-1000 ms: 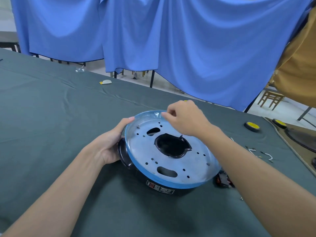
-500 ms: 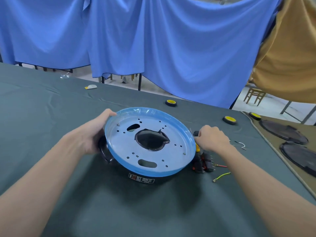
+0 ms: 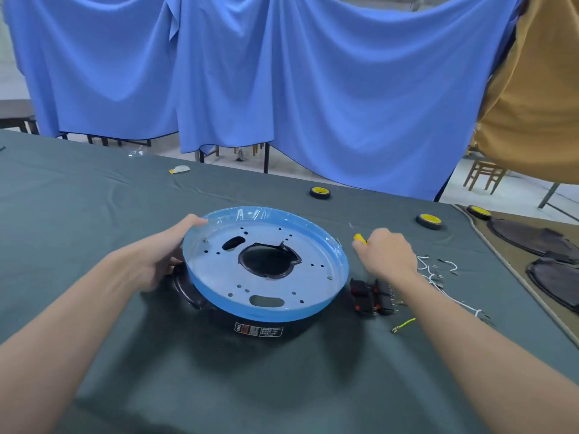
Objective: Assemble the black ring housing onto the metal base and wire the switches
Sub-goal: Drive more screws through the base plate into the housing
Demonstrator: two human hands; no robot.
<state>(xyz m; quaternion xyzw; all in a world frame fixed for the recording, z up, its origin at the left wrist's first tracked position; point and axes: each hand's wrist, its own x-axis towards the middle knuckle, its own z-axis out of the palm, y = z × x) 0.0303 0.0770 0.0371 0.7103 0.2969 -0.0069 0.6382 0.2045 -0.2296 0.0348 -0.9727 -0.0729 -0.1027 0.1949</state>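
Now right hand away from the switches

Right hand (image 3: pixel 390 256) has shifted from the black switches (image 3: pixel 365 296) to the cloth behind them, knuckles up, fingers curled round a small yellow-tipped tool (image 3: pixel 359 238). Left hand (image 3: pixel 159 261) grips left rim of round blue-filmed metal base (image 3: pixel 313 277), seated on black ring housing (image 3: pixel 188 292), table centre.

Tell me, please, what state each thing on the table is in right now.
metal base: resting on black ring housing, blue film on rim
switches: lying loose beside the housing
left hand: grips the metal base rim
right hand: grips yellow tool, off the base
yellow-green wire: lying loose on the cloth
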